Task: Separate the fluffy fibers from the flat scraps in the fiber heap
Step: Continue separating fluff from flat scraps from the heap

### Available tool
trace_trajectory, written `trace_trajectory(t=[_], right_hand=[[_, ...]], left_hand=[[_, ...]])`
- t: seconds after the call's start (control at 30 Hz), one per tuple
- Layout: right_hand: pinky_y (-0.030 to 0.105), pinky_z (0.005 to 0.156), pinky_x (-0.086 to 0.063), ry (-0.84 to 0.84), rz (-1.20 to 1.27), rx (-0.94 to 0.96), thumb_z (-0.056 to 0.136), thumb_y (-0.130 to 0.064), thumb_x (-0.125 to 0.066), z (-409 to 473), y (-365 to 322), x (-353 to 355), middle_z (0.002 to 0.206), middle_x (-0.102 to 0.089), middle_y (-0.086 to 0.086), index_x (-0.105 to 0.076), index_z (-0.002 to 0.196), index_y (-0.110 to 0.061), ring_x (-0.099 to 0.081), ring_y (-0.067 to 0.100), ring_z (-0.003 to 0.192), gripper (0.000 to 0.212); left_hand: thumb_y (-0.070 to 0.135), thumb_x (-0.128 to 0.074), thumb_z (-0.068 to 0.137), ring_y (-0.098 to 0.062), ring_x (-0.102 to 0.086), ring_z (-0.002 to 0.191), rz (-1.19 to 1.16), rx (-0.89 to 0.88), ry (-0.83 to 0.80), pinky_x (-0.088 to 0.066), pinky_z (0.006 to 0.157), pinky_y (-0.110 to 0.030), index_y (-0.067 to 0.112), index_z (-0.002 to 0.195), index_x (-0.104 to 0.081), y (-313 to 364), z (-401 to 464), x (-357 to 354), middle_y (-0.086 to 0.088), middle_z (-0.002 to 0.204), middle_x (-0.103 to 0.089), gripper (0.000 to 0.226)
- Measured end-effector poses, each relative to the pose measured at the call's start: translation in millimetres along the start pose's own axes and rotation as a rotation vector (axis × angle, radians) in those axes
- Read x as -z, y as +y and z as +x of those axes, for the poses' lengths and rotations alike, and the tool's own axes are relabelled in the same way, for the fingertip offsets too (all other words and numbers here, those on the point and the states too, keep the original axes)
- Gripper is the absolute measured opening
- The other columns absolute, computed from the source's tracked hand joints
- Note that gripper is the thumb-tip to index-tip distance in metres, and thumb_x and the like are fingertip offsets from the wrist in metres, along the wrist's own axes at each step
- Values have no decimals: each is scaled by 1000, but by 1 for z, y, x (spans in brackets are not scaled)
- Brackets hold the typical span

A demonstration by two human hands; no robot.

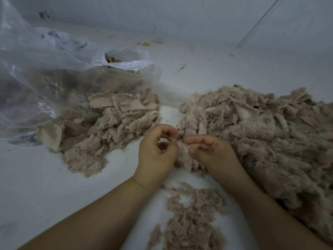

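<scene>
While both hands pinch one tuft [183, 156], the grip is narrow and closed on fiber.
Left hand [156, 152] and right hand [214, 154] meet fingertip to fingertip over the white floor [45, 177], thumbs and curled fingers nipping the same beige tuft, which hangs between the palms and touches the near edge of the fiber heap [266, 141]. That heap, fluffy fibers mixed with flat scraps, lies just right of the hands and runs to the right edge of the view. Loose fluffy fibers [191, 219] lie on the floor between the forearms, below the hands. A second pile [108, 127], with flat scraps on top, sits left of the hands, partly under a clear plastic bag [45, 78] that spreads to the far left, near the wall [180, 13].
</scene>
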State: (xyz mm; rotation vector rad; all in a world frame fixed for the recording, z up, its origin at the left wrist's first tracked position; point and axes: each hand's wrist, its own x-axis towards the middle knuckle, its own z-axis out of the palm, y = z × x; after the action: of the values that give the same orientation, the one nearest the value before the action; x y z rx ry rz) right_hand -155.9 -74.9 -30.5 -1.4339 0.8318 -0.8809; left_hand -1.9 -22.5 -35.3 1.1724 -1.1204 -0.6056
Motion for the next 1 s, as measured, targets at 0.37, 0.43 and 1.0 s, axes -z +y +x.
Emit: trace_trajectory(t=[0.37,0.43,1.0], right_hand=[[23,61,-56,58,59,32,86,-21,-68,1,-1,0,83,-75,1,-71,101,-19,-70,12,72,15],[16,53,-50,25,35,36,82,-11,-73,1,0,-3,71,-71,-5,-68,97,-17,-64,4,58,17],[17,40,-38,-130,-72,19,88,-33,-67,-2,-9,4,74,-74,6,-75,81,-12,-50,9,41,23]], left_hand=[[1,-61,92,-22,-59,65,-159,271,-239,-51,61,-30,6,87,-62,-6,12,4,-14,75,-62,8],[1,-57,94,-22,-58,68,-178,280,-243,-51,62,-32,5,89,-59,-5,13,4,-12,77,-62,7],[16,-64,87,-29,-54,65,-354,363,-117,-46,65,-37,5,81,-60,-2,15,9,-18,73,-59,13]])
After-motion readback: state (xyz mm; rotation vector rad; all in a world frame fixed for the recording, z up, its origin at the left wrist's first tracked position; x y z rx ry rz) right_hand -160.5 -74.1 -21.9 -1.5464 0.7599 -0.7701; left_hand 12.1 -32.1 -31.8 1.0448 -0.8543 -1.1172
